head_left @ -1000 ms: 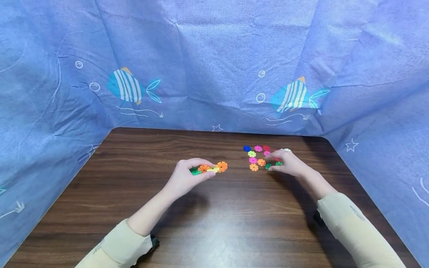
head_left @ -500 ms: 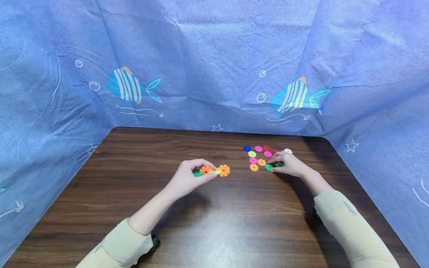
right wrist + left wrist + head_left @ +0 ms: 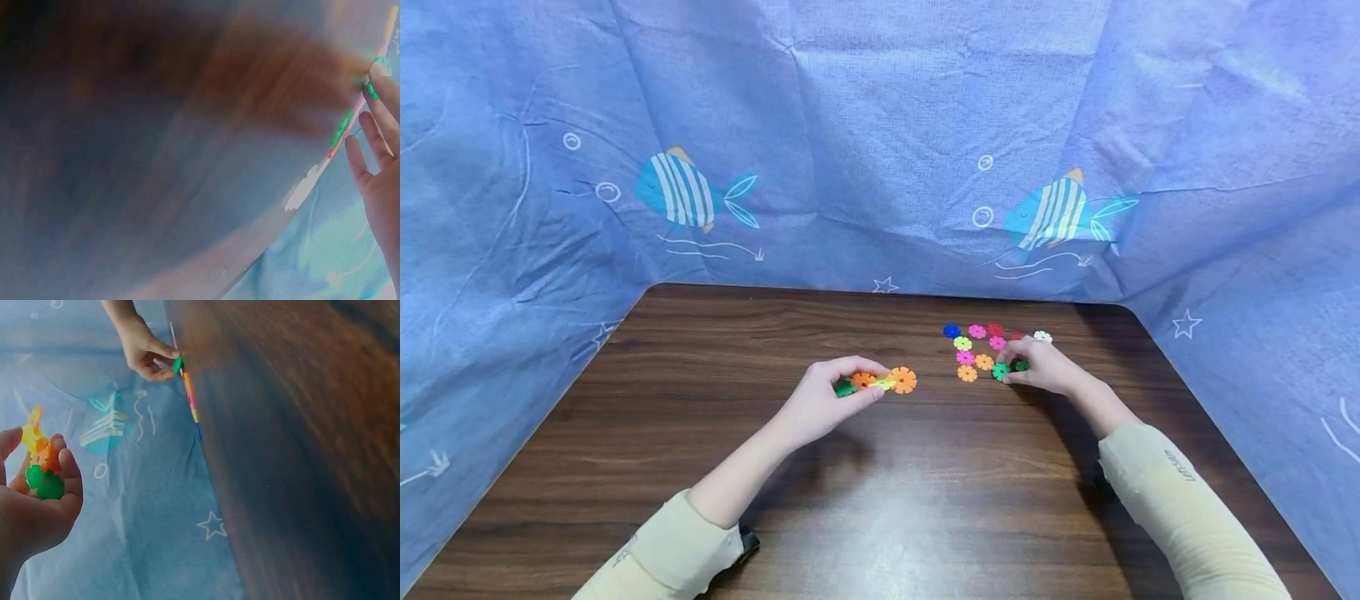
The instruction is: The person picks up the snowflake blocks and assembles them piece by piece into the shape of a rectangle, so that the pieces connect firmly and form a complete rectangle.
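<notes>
My left hand [image 3: 822, 402] pinches a joined chain of notched interlocking discs between thumb and fingers. The chain has a green disc [image 3: 45, 482], an orange one, a yellow one and an orange end disc [image 3: 903, 380] that sticks out past the fingertips. It is held above the table. On the right, my right hand [image 3: 1047, 368] pinches a single green interlocking disc [image 3: 1001, 371] between thumb and forefinger. In the left wrist view this green disc stands tilted at the fingertips. Another green disc [image 3: 1021, 365] lies partly under the right hand.
Loose discs lie around the right hand: blue [image 3: 952, 331], yellow [image 3: 962, 342], pink [image 3: 977, 331], orange [image 3: 967, 373], red [image 3: 995, 329] and white [image 3: 1042, 336]. The brown wooden table [image 3: 760, 333] ends at a blue fish-print cloth [image 3: 880, 167] behind it.
My right hand has lowered its fingers onto the green disc and now pinches it, tipping it up slightly. The left hand with its chain has shifted a little to the right.
</notes>
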Motion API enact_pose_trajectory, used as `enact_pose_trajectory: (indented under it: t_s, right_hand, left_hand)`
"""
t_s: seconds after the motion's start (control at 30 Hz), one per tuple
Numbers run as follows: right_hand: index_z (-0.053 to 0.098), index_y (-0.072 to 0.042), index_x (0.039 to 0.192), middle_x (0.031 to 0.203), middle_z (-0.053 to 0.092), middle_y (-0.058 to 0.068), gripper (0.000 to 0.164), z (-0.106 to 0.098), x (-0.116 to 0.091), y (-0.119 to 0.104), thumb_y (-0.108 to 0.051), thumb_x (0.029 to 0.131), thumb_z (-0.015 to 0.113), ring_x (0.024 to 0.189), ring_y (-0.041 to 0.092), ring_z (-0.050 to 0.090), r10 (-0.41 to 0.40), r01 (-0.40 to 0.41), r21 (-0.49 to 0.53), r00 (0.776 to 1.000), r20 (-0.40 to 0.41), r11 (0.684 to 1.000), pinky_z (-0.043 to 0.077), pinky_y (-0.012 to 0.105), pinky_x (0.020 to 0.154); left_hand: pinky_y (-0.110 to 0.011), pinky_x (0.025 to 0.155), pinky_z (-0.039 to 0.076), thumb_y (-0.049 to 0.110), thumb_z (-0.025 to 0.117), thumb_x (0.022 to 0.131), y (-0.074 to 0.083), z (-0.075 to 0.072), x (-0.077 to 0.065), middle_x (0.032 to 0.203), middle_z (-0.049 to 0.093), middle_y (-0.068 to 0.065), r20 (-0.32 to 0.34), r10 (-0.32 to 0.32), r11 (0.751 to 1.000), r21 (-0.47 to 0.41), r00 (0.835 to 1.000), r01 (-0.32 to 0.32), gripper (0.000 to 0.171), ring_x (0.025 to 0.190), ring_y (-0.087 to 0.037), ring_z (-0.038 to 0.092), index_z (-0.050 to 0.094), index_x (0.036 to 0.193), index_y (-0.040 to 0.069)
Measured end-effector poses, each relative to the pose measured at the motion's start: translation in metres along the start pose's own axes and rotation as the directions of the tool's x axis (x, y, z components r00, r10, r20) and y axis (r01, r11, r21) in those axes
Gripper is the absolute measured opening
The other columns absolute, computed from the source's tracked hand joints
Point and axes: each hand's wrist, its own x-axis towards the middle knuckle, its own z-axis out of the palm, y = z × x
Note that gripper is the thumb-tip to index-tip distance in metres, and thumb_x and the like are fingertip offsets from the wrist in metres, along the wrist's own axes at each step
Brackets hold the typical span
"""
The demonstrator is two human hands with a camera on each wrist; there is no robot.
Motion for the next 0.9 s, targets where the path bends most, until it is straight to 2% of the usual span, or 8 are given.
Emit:
enact_pose_trajectory:
  t_s: [0.17,0.37,0.5,0.77,0.9]
  right_hand:
    - [0.063,-0.008,0.092,0.079,0.065,-0.001,0.027,-0.001,0.001,-0.006,-0.010,0.072,0.081,0.078,0.018,0.062,0.029,-0.029,0.031,1.000,0.001,0.999,0.049,0.039,0.073]
    - [0.063,-0.010,0.090,0.078,0.065,-0.003,0.021,-0.005,-0.001,-0.013,-0.006,0.075,0.077,0.075,0.013,0.062,0.045,-0.044,0.074,0.999,-0.001,0.996,0.050,0.040,0.070]
    - [0.063,-0.009,0.090,0.077,0.065,-0.004,0.020,-0.010,-0.002,-0.020,-0.005,0.076,0.076,0.073,0.011,0.061,0.039,-0.036,0.108,0.999,-0.022,0.994,0.051,0.042,0.069]
    - [0.064,-0.012,0.093,0.077,0.067,-0.004,0.022,-0.026,-0.001,-0.041,-0.007,0.076,0.077,0.072,0.009,0.061,0.043,-0.035,0.083,0.995,-0.094,0.996,0.047,0.027,0.062]
    - [0.064,-0.013,0.094,0.077,0.069,-0.004,0.023,-0.035,0.002,-0.054,-0.007,0.076,0.077,0.072,0.007,0.062,0.003,0.010,0.095,0.990,-0.139,0.995,0.050,0.032,0.064]
  left_hand:
    - [-0.028,0.073,0.052,0.027,0.066,0.089,0.001,0.000,-0.001,0.114,0.065,0.007,0.007,0.024,1.000,-0.005,1.000,-0.024,0.025,0.091,-0.011,0.061,0.066,0.114,0.028]
    - [-0.029,0.068,0.052,0.025,0.065,0.090,0.000,-0.001,-0.001,0.110,0.066,0.004,0.005,0.062,0.998,0.006,0.998,-0.062,0.025,0.083,-0.013,0.058,0.066,0.115,0.025]
    - [-0.031,0.068,0.052,0.025,0.066,0.090,0.000,-0.001,-0.001,0.110,0.066,0.006,-0.001,0.062,0.998,0.017,0.998,-0.062,0.024,0.083,-0.013,0.058,0.067,0.114,0.026]
    - [-0.029,0.072,0.052,0.027,0.070,0.086,0.002,-0.002,-0.002,0.111,0.066,0.006,0.002,0.062,0.998,0.015,0.998,-0.062,0.026,0.086,-0.013,0.060,0.068,0.113,0.025]
    - [-0.026,0.074,0.051,0.022,0.070,0.087,0.005,-0.001,-0.003,0.113,0.065,0.004,-0.005,0.038,0.999,0.033,0.999,-0.038,0.026,0.090,-0.012,0.060,0.068,0.113,0.023]
